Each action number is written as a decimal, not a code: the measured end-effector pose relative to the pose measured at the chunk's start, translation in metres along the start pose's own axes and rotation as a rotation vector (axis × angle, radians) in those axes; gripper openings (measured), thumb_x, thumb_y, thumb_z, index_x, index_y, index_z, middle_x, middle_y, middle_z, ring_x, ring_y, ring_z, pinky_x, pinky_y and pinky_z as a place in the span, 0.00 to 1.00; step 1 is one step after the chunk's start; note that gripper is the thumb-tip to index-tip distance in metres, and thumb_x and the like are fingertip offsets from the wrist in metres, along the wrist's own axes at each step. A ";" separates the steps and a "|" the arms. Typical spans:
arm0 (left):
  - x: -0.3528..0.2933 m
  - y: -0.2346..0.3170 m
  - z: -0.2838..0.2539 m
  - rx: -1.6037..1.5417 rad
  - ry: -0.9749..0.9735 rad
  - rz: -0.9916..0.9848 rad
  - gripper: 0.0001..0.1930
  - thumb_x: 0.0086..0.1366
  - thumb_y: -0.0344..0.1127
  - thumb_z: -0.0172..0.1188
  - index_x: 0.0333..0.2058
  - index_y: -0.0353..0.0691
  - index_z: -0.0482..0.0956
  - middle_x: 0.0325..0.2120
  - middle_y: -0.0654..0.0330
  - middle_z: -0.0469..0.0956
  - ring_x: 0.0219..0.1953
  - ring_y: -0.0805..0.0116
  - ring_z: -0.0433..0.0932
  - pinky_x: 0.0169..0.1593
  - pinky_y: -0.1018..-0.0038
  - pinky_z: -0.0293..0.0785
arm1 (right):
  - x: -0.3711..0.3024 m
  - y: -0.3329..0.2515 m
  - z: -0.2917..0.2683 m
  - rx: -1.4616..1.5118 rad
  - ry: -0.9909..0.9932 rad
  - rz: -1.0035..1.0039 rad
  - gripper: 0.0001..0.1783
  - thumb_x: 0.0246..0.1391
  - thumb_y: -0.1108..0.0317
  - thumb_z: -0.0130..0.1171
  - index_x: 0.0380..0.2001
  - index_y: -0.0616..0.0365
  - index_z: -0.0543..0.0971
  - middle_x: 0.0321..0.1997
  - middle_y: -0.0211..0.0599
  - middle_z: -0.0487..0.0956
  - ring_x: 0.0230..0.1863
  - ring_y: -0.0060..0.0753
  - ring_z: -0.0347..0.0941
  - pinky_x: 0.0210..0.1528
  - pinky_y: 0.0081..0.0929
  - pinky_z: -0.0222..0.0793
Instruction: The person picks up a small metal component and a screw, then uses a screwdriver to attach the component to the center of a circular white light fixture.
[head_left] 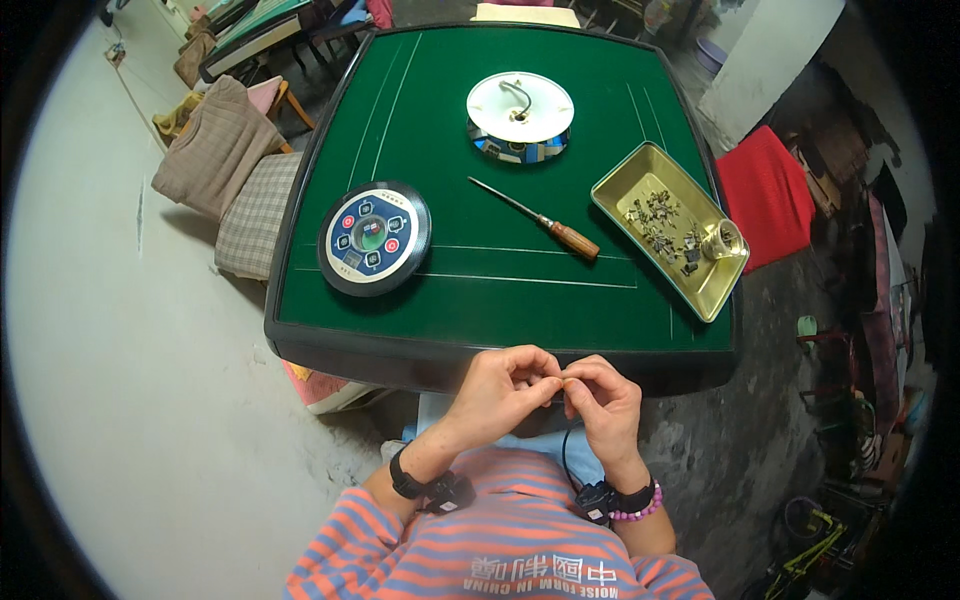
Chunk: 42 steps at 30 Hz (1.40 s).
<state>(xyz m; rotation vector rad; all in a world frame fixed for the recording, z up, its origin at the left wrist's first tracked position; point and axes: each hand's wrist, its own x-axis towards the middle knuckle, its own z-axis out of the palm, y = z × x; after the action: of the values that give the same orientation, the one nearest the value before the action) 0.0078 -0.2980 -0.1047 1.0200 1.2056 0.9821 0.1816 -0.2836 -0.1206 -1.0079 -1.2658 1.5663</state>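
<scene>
- Screwdriver (575,240): lies on the green worktop (500,320), straight ahead of the grip and apart from it; its wooden handle points back toward the right of the grip, and its metal shaft runs away to the left.
- Left hand (503,395) and right hand (607,405): brought together at the worktop's near edge, thumbs and fingers drawn in, fingertips pressed together where the hands meet. Whether they pinch something small cannot be told.
- Golden tray (700,290): ahead and right of the grip, set at a slant, one corner near the worktop's right edge.
- Small metal pieces (656,222): scattered inside the tray, right of the screwdriver as seen from the grip.
- Clear cup (723,240): tilted in the tray, against its right wall, farther right of the grip than most pieces.
- Round control disc (374,238): ahead and left of the grip, black-rimmed, with a blue centre and ringed buttons.
- White-topped drum (543,108): farthest of these from the grip, beyond the screwdriver; a grey cable (518,92) rises from the hole in its top.
- Red-covered chair (757,195): right of the grip, past the tray, beside the worktop.
</scene>
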 end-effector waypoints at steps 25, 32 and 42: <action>0.113 0.016 0.009 -0.175 -0.158 -0.360 0.04 0.60 0.27 0.64 0.34 0.36 0.79 0.22 0.65 0.78 0.22 0.83 0.74 0.23 0.86 0.67 | 0.075 0.008 -0.053 0.135 0.030 0.072 0.04 0.57 0.82 0.57 0.36 0.66 0.77 0.39 0.33 0.74 0.31 0.17 0.72 0.31 0.14 0.69; 0.167 0.023 0.035 -0.185 -0.232 -0.362 0.04 0.60 0.24 0.63 0.33 0.32 0.79 0.24 0.62 0.78 0.23 0.79 0.76 0.21 0.85 0.69 | 0.096 0.006 -0.089 -0.028 0.176 -0.027 0.05 0.55 0.82 0.58 0.35 0.66 0.76 0.37 0.34 0.75 0.32 0.19 0.74 0.33 0.17 0.72; 0.210 -0.005 0.056 -0.187 -0.229 -0.391 0.06 0.62 0.25 0.63 0.37 0.31 0.79 0.27 0.59 0.79 0.24 0.76 0.78 0.22 0.84 0.72 | 0.099 0.000 -0.155 -0.126 0.470 -0.044 0.07 0.50 0.88 0.56 0.32 0.68 0.76 0.37 0.41 0.78 0.31 0.24 0.78 0.34 0.17 0.75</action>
<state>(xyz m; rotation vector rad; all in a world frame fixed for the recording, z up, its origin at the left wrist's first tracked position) 0.0852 -0.1019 -0.1574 0.6935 1.0496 0.6379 0.2978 -0.1447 -0.1519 -1.3255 -1.0542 1.1348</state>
